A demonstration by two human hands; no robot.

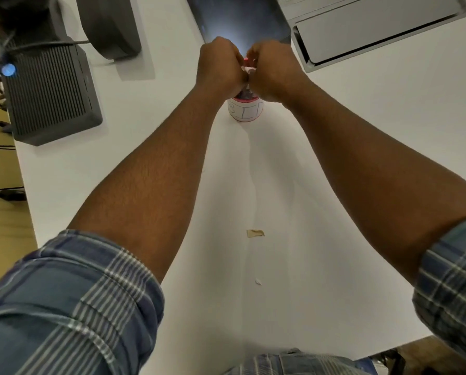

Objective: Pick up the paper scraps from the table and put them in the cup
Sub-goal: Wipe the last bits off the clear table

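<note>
A white cup (245, 112) with a red rim and blue lettering stands far out on the white table (334, 125). My left hand (218, 67) and my right hand (271, 70) meet directly above its mouth, knuckles touching and fingers curled inward. A pale paper scrap (247, 69) shows between them, pinched by both hands. The hands hide most of the cup's opening. Scraps fill the cup up near its rim. On the table near me lie a tan paper scrap (255, 233) and a tiny white scrap (258, 281).
A dark ribbed box (50, 93) with a blue light and cables sits at the left edge. A dark monitor stand (112, 25) and a dark screen (240, 14) lie behind the cup. A grey device (375, 31) is at the back right.
</note>
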